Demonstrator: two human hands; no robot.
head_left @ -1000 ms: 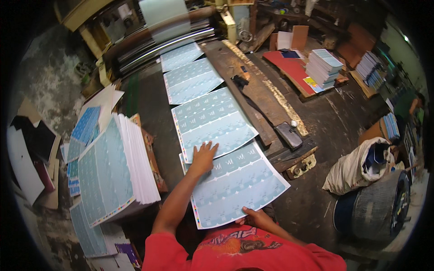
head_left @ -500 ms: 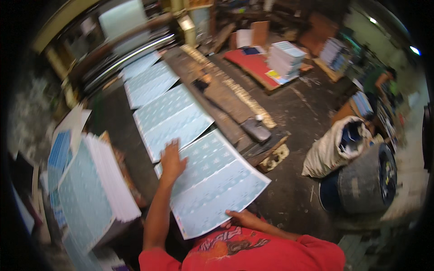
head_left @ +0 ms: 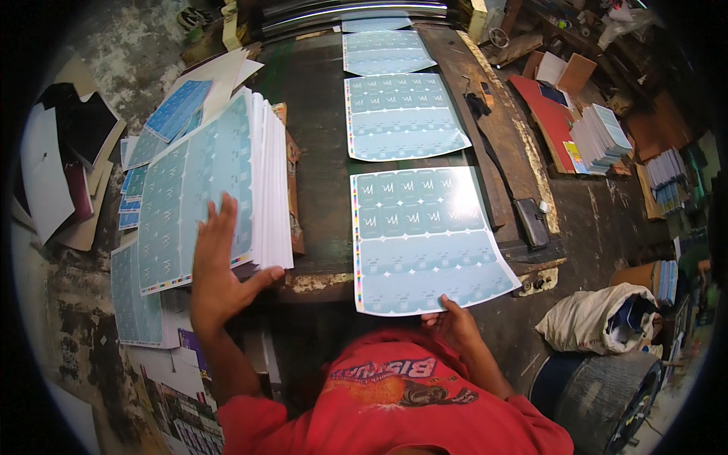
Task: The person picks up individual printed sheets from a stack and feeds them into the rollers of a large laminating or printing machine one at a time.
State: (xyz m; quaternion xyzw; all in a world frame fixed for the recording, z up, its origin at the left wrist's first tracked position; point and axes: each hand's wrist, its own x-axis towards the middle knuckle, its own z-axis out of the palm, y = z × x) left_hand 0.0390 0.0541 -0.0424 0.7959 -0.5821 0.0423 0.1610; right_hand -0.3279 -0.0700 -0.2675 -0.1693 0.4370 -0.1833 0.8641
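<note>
Left hand [head_left: 216,277], fingers apart, is at a paper stack [head_left: 216,167]; right hand [head_left: 459,326], fingers clamped, holds 1 sheet [head_left: 425,243].

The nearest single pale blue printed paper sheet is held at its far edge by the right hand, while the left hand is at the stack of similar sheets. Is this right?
Not quite: the right hand holds the nearest pale blue sheet at its near edge, as the head view shows. The left hand is at the stack of similar sheets.

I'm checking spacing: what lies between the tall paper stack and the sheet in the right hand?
Head view: a brown strip along the stack, then dark tabletop up to the sheet.
</note>
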